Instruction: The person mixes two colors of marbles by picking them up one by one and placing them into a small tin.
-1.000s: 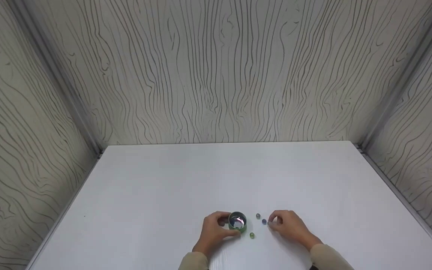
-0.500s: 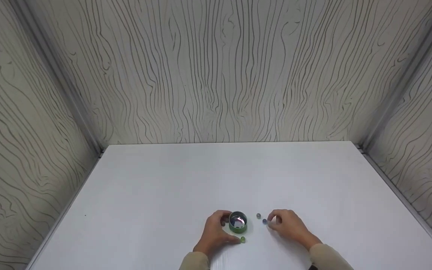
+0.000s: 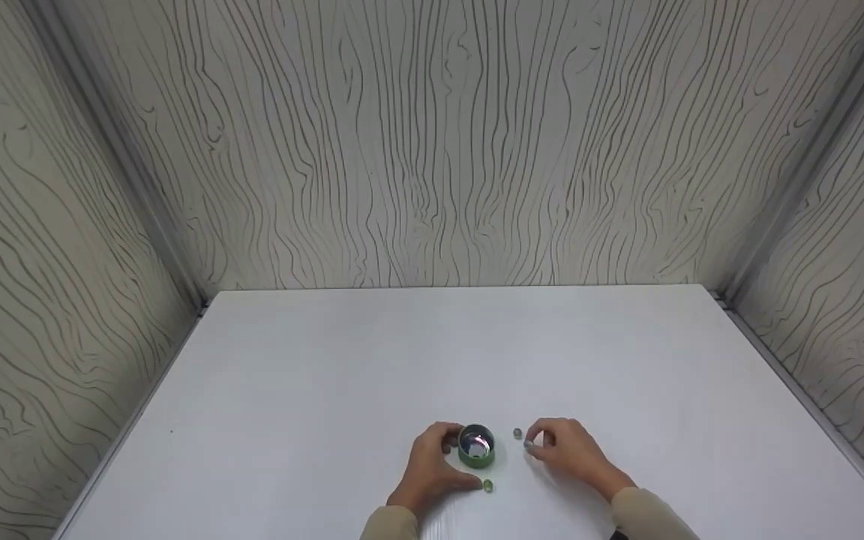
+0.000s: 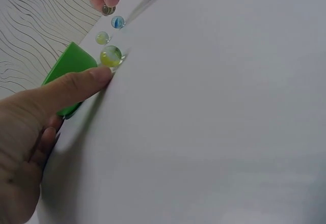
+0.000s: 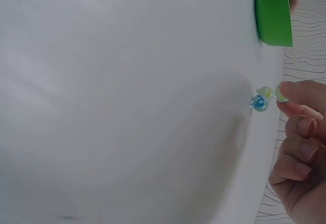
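A small green cup (image 3: 476, 448) with a shiny inside stands upright on the white table. My left hand (image 3: 432, 463) reaches around its left side, fingertips at the cup's far side. Its straight thumb is off the cup and touches a yellow-green marble (image 4: 111, 56) in front. My right hand (image 3: 569, 451) pinches a clear yellowish marble (image 5: 280, 93) between thumb and index finger, raised a little from the table. Below it on the table lie a blue marble (image 5: 260, 103) and another pale yellow marble (image 4: 102, 37). In the head view the blue marble is hard to make out.
The white table (image 3: 327, 375) stretches out beyond both hands. Wood-grain panels stand around it, with the back panel (image 3: 432, 150) at the far edge. Beige sleeves (image 3: 649, 514) cover the forearms.
My left thumb has come off the cup onto the yellow-green marble, which has shifted left and nearer to me. My right hand has moved slightly left, over the blue marble, holding its marble.
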A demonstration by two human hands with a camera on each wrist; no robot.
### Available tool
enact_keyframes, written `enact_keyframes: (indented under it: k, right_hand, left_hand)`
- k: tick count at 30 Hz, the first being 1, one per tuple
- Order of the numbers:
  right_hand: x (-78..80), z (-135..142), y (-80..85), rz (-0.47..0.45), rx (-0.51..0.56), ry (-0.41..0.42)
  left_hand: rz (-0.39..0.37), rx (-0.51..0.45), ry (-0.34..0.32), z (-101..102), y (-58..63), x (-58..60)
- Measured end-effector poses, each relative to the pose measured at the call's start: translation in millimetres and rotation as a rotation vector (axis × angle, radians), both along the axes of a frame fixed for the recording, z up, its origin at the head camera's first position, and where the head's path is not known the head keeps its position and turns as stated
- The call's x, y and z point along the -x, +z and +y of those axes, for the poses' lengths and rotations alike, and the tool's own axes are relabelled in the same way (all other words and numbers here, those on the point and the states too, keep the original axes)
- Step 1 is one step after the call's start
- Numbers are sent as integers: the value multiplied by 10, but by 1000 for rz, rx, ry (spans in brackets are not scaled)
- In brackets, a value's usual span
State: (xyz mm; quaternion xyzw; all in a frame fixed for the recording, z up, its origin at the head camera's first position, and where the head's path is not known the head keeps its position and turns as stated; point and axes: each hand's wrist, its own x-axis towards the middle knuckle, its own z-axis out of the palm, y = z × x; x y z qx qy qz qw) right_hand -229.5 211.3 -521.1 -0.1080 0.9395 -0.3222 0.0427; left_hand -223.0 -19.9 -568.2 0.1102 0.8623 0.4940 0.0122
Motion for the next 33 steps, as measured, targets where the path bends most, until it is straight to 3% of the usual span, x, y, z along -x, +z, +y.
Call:
enact_keyframes:
  k: [8, 17, 33]
  right_hand:
    - [21, -127, 50, 25, 32, 61]
    - [28, -240, 81, 70, 14, 82]
    - [49, -410, 91, 75, 40, 125]
  left_hand:
    - [-8, -31, 4, -5, -28, 21]
    - [40, -61, -9, -29, -40, 31]
    - [38, -60, 7, -27, -28, 38]
